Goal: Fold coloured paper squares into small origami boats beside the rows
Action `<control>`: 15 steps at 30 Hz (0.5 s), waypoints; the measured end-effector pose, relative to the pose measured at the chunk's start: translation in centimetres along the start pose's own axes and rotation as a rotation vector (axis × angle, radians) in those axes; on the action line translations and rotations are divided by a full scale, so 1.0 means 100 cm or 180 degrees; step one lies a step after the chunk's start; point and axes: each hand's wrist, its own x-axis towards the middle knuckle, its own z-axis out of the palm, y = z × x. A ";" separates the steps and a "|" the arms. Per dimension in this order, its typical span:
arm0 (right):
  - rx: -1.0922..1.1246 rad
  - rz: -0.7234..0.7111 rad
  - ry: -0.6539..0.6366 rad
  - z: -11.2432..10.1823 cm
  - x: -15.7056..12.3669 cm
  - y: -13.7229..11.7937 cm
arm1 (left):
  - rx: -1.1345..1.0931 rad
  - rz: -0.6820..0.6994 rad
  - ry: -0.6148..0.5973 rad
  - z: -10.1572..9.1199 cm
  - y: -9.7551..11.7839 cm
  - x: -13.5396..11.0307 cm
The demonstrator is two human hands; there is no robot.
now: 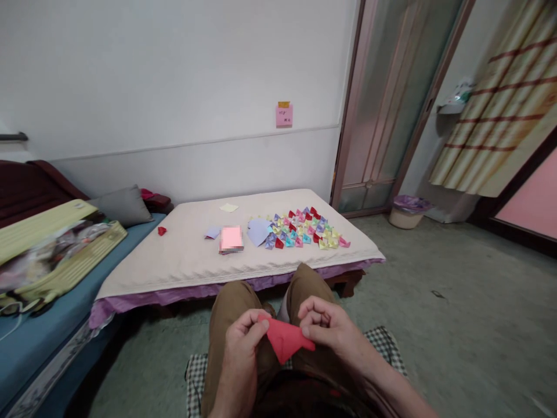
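A piece of red folded paper [285, 339] hangs between my hands above my lap, its lower point turned down. My left hand [243, 345] pinches its upper left corner between thumb and fingers. On the other side, my right hand [328, 325] grips the right edge with thumb and bent forefinger. Beyond my knees, many small folded paper pieces [300, 229] in several colours lie on the cloth-covered table [187, 261]. Left of them are blue-violet paper sheets [259, 231] and a stack of pink square paper [231, 238].
A crumpled red piece [162, 231] and a pale yellow sheet [228, 207] lie on the table too. At left a blue-covered bed [143, 232] holds a grey cushion [124, 206] and a yellow-green bag [65, 267]. A lined bin [407, 212] stands at right.
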 end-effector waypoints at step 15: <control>-0.0642 -0.0446 0.0538 -0.008 -0.002 -0.021 | 0.1359 0.0233 -0.1299 -0.015 0.009 0.009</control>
